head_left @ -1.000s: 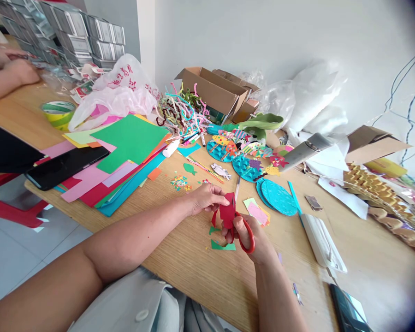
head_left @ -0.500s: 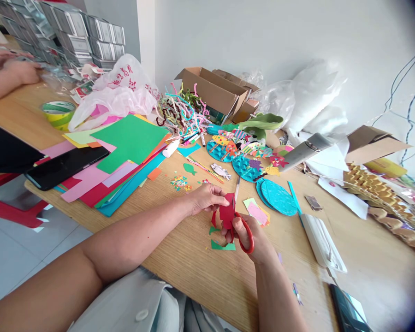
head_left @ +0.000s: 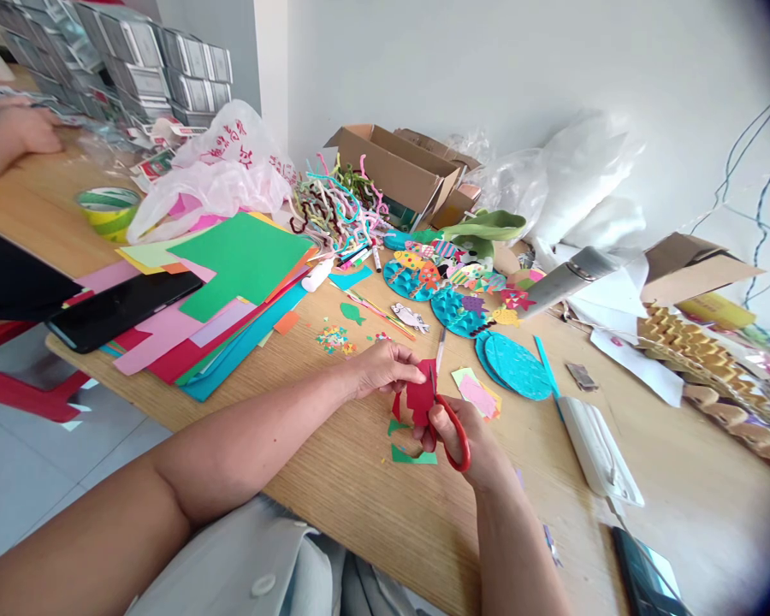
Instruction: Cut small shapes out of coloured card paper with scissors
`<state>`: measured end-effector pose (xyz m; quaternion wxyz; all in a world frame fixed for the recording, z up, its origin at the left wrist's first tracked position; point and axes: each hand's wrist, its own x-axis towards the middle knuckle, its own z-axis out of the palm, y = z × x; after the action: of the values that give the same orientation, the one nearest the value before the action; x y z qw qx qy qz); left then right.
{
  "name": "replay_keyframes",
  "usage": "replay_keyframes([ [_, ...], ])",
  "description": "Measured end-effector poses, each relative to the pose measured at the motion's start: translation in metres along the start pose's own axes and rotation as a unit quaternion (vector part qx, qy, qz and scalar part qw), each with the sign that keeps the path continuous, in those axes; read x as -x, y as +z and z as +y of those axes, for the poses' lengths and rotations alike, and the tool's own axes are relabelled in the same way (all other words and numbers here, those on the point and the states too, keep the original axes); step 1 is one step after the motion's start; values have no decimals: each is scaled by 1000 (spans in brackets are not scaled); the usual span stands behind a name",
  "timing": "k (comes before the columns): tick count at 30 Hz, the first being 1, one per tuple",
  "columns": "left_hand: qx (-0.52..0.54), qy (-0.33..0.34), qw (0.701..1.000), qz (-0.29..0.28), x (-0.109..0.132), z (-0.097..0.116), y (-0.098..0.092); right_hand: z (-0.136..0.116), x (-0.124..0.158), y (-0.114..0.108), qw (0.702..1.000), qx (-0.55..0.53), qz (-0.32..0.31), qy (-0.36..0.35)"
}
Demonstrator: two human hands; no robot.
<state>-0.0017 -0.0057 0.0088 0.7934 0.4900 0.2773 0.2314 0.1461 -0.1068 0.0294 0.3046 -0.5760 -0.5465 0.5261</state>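
A: In the head view, which step is in hand?

B: Cutting, by all appearances. The red paper is held over the desk, toward five o'clock from the green fish cut-out. Its ten-o'clock side is pinched by the left hand; the scissors are gripped by their handles in the right hand at four o'clock, with the blades set at the paper.

A: What is called for next?

B: Presumably, a firm pinch and a slight turn of the paper, so that the blades can be guided without it being bent.
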Motion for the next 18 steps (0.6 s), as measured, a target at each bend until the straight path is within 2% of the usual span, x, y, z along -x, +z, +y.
replay_keyframes([
  [18,4,-8,1000,-1,0,0,-1,2,1,0,1000,13,15,6],
])
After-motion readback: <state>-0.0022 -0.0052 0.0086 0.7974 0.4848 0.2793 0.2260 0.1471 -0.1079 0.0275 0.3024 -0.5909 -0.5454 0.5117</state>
